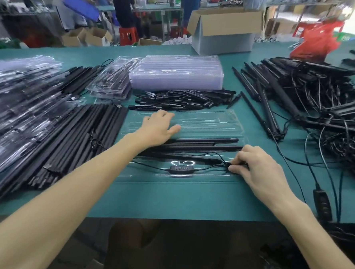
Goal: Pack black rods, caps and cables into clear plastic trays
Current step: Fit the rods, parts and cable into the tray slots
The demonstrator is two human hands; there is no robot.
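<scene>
The clear tray (214, 124) being filled sits right in front of the person on the green table (168, 198). A few black rods (205, 143) lie lengthwise in its middle slots, and a cable (149, 166) with a little button controller (180, 169) runs along the near slot. The left hand (158, 129) lies flat, fingers loosely spread over the rods' left ends. The right hand (255, 168) has its fingers curled, pinching the cable at the tray's right end.

It's pretty hemmed in, honestly. A heap of long rods (78, 140) butts up against the tray's left edge, with bagged packs (18, 103) beyond that. Just behind the tray is a scatter of caps (180, 101), then a stack of empty trays (176, 74) with a packed tray (111, 82) beside it. Off to the right is a big tangle of wired rods (320, 97), with loose leads trailing over the table's near edge.

The only bare room is the band between the tray and the near edge, plus a narrow gap to the tray's right.
</scene>
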